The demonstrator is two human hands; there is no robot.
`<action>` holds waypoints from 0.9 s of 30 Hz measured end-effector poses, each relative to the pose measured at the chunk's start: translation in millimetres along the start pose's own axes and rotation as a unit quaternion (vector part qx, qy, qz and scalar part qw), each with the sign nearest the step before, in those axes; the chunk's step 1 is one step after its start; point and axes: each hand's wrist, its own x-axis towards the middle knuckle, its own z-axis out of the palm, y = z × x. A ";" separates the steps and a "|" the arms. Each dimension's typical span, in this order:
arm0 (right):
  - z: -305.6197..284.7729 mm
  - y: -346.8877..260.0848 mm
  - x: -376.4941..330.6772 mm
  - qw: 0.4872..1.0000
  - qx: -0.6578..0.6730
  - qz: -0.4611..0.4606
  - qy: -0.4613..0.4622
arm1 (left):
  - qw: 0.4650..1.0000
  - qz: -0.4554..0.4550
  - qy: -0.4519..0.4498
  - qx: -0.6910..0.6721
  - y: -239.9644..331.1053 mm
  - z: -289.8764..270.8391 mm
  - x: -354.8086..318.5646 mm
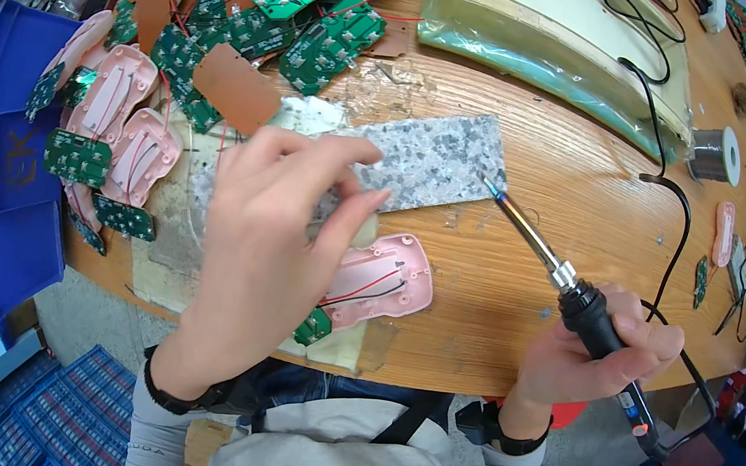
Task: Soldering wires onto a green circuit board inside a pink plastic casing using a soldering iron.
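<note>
Your right hand has its fingers wrapped around a soldering iron with a black handle and a bright metal shaft. Its tip points at the right end of a flat, rectangular grey slab speckled light and dark; from this angle it is hard to say whether tip and slab touch. Your left hand is over the surface with nothing visible in its grasp, thumb and forefinger parted, the other fingers curled. Partly behind that hand, on the surface near you, lies an open, rounded pink plastic shell. The shallow shell holds a red and a black wire, and a small green circuit board lies at its lower left edge.

To your left, more open pink shells hold wires too, with green boards beside them, next to a blue plastic bin. Beyond your left hand is a heap of green circuit boards mixed with flat brown sheets. At the far side sits a long, shallow cream tray edged with clear plastic film, a black cable crossing it. To its right stands a spool wound with grey wire.
</note>
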 end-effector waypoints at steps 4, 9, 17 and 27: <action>-2.6 -1.5 -0.3 0.999 0.000 0.041 -0.034 | 0.999 -0.012 0.019 -0.027 -4.5 6.6 -3.1; 1.1 -4.1 0.5 0.998 -0.005 0.045 -0.048 | 0.997 -0.008 0.014 -0.069 -6.3 7.7 -4.3; -5.6 -10.1 -3.1 0.990 0.072 0.107 -0.061 | 0.994 0.025 -0.088 -0.056 -12.9 -7.1 -30.8; -12.6 -10.5 -0.8 0.975 0.054 0.088 -0.196 | 0.993 0.084 -0.080 0.022 -13.8 -3.2 -32.0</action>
